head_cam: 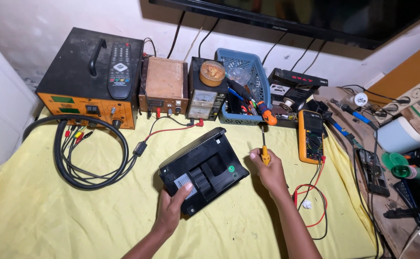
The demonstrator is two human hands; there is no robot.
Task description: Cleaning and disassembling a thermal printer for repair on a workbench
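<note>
Near left: bare yellow cloth [37,211], open passage. Left middle blocked by the coiled black cable [87,153]. Far edge walled by the orange power unit [87,76], wooden box [164,84], meter box [203,103] and blue basket [246,86]. Right: multimeter [311,135] and its red and black leads [313,204] crowd the cloth; cluttered board [378,172] beyond.

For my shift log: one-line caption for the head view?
Left hand steadies a black device on the yellow cloth while the right hand holds a small screwdriver upright.
</note>
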